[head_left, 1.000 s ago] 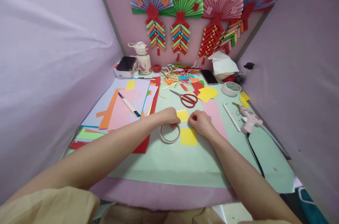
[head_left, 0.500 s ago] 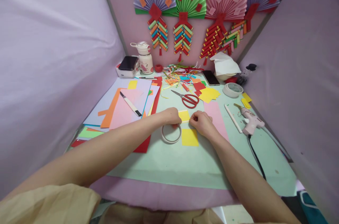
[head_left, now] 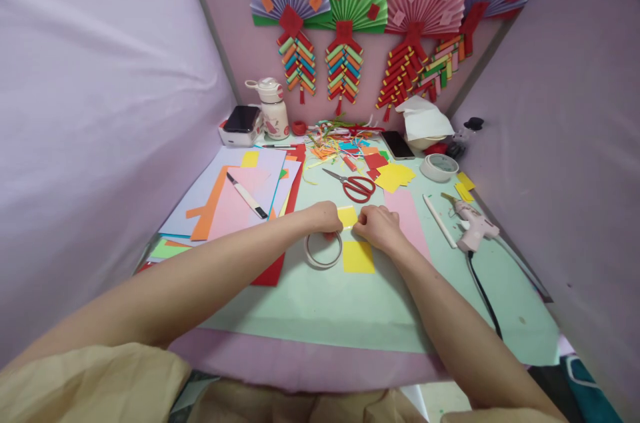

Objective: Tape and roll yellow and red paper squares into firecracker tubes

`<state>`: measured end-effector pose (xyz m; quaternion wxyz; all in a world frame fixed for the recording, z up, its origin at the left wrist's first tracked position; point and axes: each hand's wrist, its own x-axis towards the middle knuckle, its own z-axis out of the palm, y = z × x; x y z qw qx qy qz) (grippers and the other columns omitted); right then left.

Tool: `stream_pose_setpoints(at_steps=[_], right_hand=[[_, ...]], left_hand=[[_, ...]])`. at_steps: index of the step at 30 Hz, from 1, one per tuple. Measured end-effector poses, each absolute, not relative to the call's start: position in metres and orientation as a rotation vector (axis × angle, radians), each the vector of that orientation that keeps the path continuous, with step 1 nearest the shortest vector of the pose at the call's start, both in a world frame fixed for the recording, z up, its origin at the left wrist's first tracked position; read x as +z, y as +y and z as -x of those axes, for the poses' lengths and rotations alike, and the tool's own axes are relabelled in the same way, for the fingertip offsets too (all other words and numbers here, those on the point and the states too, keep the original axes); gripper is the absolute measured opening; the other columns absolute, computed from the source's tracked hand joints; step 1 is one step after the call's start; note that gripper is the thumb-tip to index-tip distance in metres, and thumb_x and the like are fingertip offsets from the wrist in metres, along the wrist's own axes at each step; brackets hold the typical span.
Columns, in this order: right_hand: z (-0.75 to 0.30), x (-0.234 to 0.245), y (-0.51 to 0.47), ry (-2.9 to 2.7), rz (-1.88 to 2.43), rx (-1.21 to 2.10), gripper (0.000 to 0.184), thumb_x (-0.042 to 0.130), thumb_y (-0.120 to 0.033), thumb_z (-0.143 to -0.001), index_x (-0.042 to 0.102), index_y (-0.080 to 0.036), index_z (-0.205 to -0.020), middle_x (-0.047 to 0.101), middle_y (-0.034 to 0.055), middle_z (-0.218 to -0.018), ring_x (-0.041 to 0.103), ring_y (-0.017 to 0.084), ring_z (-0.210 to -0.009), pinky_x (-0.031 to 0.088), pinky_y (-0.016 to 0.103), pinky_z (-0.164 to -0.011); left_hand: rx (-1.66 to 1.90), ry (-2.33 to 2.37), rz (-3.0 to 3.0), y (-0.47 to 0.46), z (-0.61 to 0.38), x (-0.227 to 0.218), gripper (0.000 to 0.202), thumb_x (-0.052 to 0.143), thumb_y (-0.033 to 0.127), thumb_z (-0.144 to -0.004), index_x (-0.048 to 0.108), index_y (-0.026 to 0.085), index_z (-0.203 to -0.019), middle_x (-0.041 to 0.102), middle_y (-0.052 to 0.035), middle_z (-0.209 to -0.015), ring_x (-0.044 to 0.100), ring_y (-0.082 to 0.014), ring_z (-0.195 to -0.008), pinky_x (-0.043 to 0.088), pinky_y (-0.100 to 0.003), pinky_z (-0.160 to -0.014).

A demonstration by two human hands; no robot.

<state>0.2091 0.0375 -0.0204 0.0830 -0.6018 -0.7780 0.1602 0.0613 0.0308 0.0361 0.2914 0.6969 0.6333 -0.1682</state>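
Note:
My left hand (head_left: 326, 215) is closed on a narrow roll of tape (head_left: 323, 266), which hangs tilted below the fingers over the table. Between my hands lies a small yellow paper piece (head_left: 347, 216) with pale strips along its upper and lower edges. The lower strip of tape (head_left: 347, 228) runs across towards my right hand (head_left: 376, 226), whose fingers are pinched at the paper's right edge; its fingertips are partly hidden. Just below, a yellow paper square (head_left: 358, 257) lies flat on the pale green tabletop.
Red-handled scissors (head_left: 359, 188) lie beyond my hands. Coloured sheets with a craft knife (head_left: 247, 195) are on the left. At right are a white pen-like stick (head_left: 440, 221), a glue gun (head_left: 475, 226) with its cord and a wider tape roll (head_left: 439, 168). Paper scraps (head_left: 335, 143) pile at the back.
My right hand has shifted slightly left, closer to the paper's lower right edge. My left hand and the tape roll have stayed nearly still. The view has tilted a little.

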Motion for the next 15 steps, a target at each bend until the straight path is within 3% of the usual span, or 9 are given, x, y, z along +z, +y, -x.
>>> stream_pose_setpoints(at_steps=[8,15], right_hand=[[-0.221,-0.014,0.032,-2.275,1.759,0.323,0.011,0.049,-0.015,-0.072,0.057,-0.019,-0.079,0.062,0.0048,-0.087,0.052,0.019,-0.082,0.03,0.029,-0.067],[-0.235,-0.015,0.009,-2.462,1.177,0.29,0.032,0.04,-0.004,-0.079,0.063,-0.017,-0.097,0.062,0.0066,-0.102,0.049,0.018,-0.099,0.038,0.028,-0.083]], left_hand=[[-0.447,1.678,-1.865,0.031,-0.062,0.037,0.023,0.053,0.026,-0.069,0.071,0.012,-0.065,0.068,-0.009,-0.061,0.056,-0.0165,-0.057,0.042,-0.023,-0.059],[-0.457,1.666,-1.881,0.034,-0.063,0.033,0.02,0.056,0.025,-0.067,0.069,0.013,-0.057,0.063,-0.009,-0.054,0.057,-0.0193,-0.059,0.043,-0.025,-0.063]])
